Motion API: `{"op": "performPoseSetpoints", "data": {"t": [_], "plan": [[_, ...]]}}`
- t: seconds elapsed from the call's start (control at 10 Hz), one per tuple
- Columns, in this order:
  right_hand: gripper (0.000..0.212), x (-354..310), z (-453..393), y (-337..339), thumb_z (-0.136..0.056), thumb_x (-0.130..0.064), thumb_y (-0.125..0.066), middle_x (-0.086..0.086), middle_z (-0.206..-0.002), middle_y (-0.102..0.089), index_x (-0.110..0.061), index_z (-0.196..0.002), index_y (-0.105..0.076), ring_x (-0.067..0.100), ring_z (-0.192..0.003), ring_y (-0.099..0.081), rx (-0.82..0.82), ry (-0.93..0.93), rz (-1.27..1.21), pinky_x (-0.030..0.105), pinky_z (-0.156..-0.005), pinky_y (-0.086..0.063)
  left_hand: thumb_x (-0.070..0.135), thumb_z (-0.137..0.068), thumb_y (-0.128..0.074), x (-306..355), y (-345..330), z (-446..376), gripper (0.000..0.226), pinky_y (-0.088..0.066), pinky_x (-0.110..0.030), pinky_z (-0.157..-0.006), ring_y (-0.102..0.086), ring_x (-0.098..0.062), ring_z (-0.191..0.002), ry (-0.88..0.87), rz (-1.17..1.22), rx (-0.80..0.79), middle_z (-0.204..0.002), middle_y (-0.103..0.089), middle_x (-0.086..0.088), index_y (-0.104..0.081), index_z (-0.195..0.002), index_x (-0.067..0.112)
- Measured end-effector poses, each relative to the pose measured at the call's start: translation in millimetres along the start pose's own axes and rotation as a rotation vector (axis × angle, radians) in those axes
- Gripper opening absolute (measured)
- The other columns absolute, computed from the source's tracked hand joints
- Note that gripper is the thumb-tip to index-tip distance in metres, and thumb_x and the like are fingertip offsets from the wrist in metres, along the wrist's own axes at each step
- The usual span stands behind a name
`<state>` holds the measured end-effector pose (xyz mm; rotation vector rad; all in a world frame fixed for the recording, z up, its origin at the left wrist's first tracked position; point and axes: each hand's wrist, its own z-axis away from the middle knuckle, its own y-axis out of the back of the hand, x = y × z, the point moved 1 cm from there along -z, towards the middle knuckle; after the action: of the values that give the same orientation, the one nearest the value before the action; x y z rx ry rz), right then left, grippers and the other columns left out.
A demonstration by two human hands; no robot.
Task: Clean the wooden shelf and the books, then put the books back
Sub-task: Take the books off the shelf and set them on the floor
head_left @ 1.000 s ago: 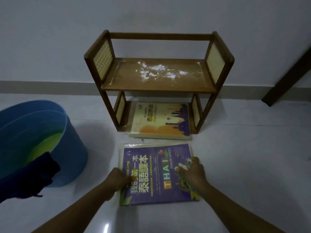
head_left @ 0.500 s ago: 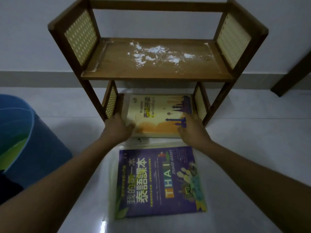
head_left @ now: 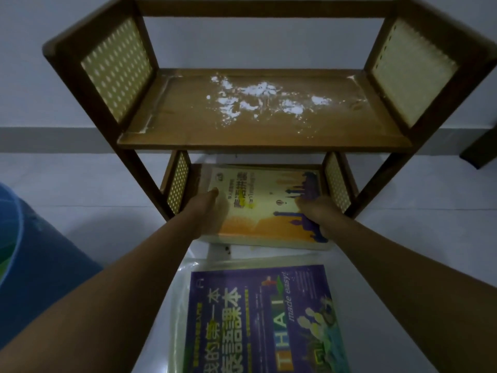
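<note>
A small wooden shelf with woven side panels stands against the wall. White powder is spread over its upper board. A yellow book lies flat on the lower board, its near edge sticking out over the floor. My left hand grips the book's left side and my right hand grips its right side. A purple book in a clear sleeve lies on the floor just in front of the shelf, between my forearms.
A blue bucket stands on the floor at the left, close to my left forearm. A dark wooden piece leans at the right by the wall. White tiled floor surrounds the shelf.
Both hands left the purple book, reached forward to the lower board and closed on the yellow book's two sides. The view has moved closer to the shelf.
</note>
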<state>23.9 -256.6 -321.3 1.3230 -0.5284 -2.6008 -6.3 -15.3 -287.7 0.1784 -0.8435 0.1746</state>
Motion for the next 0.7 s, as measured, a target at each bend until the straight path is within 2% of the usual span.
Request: {"op": "performPoseSetpoints", "data": {"t": [0.1, 0.2, 0.3, 0.4, 0.5, 0.6, 0.7], "plan": [[0.036, 5.1, 9.1, 4.6, -0.091, -0.029, -0.064, 0.015, -0.093, -0.062, 0.000, -0.110, -0.058, 0.032, -0.079, -0.061, 0.038, -0.003, -0.176, 0.045, -0.072, -0.054, 0.029, -0.096, -0.051, -8.0, 6.6, -2.3, 0.044, -0.049, -0.034, -0.067, -0.054, -0.016, -0.068, -0.027, -0.042, 0.029, -0.080, -0.056, -0.003, -0.053, -0.127, -0.002], [0.036, 10.0, 33.1, 15.6, -0.086, -0.035, -0.068, 0.017, -0.101, -0.065, -0.006, -0.107, -0.060, 0.034, -0.087, -0.064, 0.039, 0.026, -0.219, 0.044, -0.077, -0.056, 0.027, -0.096, -0.051, -10.9, 15.7, 20.9, 0.029, -0.049, -0.031, -0.060, -0.055, -0.017, -0.066, -0.059, -0.131, 0.080, -0.083, -0.059, -0.008, -0.060, -0.105, 0.002], [0.041, 22.8, 73.4, 29.7, -0.083, -0.038, -0.071, 0.010, -0.108, -0.065, -0.017, -0.115, -0.056, 0.031, -0.094, -0.065, 0.025, 0.055, -0.273, 0.049, -0.085, -0.056, 0.039, -0.098, -0.044, -28.0, 27.8, 62.5, 0.035, -0.050, -0.031, -0.058, -0.061, -0.021, -0.070, -0.049, -0.176, 0.017, -0.086, -0.063, -0.010, -0.057, -0.102, 0.007], [0.025, 43.9, 120.2, 36.5, -0.085, -0.034, -0.070, 0.010, -0.099, -0.064, -0.025, -0.096, -0.049, 0.031, -0.087, -0.065, 0.063, 0.082, -0.183, 0.047, -0.077, -0.056, 0.074, -0.086, -0.033, -67.4, 41.2, 89.1, 0.070, -0.055, -0.035, -0.060, -0.067, -0.025, -0.077, -0.086, -0.263, 0.041, -0.092, -0.068, -0.012, -0.058, -0.102, 0.011], [0.030, 72.5, 152.4, 33.5, -0.086, -0.031, -0.068, 0.011, -0.096, -0.064, -0.018, -0.104, -0.048, 0.029, -0.080, -0.064, 0.081, 0.068, -0.083, 0.045, -0.070, -0.057, 0.097, -0.061, -0.027, -132.2, 57.8, 86.4, 0.099, -0.056, -0.053, -0.077, -0.067, -0.037, -0.085, -0.030, -0.306, 0.156, -0.095, -0.068, -0.015, -0.060, -0.099, 0.012], [0.039, 101.0, 162.9, 30.6, -0.085, -0.030, -0.069, 0.012, -0.101, -0.064, -0.012, -0.113, -0.049, 0.030, -0.084, -0.065, 0.089, 0.051, -0.017, 0.049, -0.074, -0.057, 0.098, -0.058, -0.020, -172.6, 56.4, 94.1, 0.104, -0.051, -0.058, -0.086, -0.063, -0.041, -0.089, 0.032, -0.356, 0.229, -0.098, -0.066, -0.017, -0.060, -0.097, 0.010], [0.048, 120.3, 168.8, 25.4, -0.085, -0.029, -0.069, 0.015, -0.106, -0.063, -0.007, -0.122, -0.047, 0.030, -0.086, -0.065, 0.112, 0.074, 0.037, 0.046, -0.073, -0.057, 0.086, -0.069, -0.027, -166.5, 45.4, 127.6, 0.086, -0.048, -0.050, -0.091, -0.060, -0.035, -0.096, 0.043, -0.453, 0.327, -0.102, -0.062, -0.011, -0.054, -0.101, 0.011]]}}
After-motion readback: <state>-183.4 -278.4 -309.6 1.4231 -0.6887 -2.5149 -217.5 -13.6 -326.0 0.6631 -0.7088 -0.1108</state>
